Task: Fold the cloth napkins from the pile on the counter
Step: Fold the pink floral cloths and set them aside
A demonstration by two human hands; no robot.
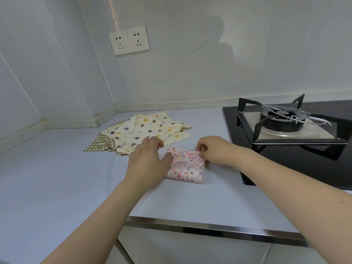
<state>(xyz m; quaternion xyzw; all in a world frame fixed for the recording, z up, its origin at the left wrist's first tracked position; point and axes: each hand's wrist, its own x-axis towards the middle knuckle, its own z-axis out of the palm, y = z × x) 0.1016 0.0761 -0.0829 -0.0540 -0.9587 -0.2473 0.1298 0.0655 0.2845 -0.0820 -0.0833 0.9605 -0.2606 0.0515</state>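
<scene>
**Both hands on the pink napkin, pile waiting behind**

The left hand (pixel 147 161) lies over the left side of the pink patterned napkin (pixel 187 166), its thumb on top of the cloth and its fingers curled down over the far left corner, holding it. The right hand (pixel 213 150) pinches the napkin's far right corner between thumb and bent fingers. The napkin is folded into a small, thick rectangle and rests flat on the pale worktop (pixel 57 178), near the front, between the two forearms.

Just behind the left hand is the pile of napkins (pixel 146 129): cream cloths with coloured dots and scalloped edges, spread loosely over one another. A checked napkin (pixel 100 145) pokes out from under the pile at its left. The left fingers touch or nearly touch the pile's near edge; I cannot tell which.

To the right, set into the worktop, is a black glass hob (pixel 285 164) with a gas burner (pixel 281 120) under a black pan support. On the wall above the pile is a double socket (pixel 129 40).
</scene>
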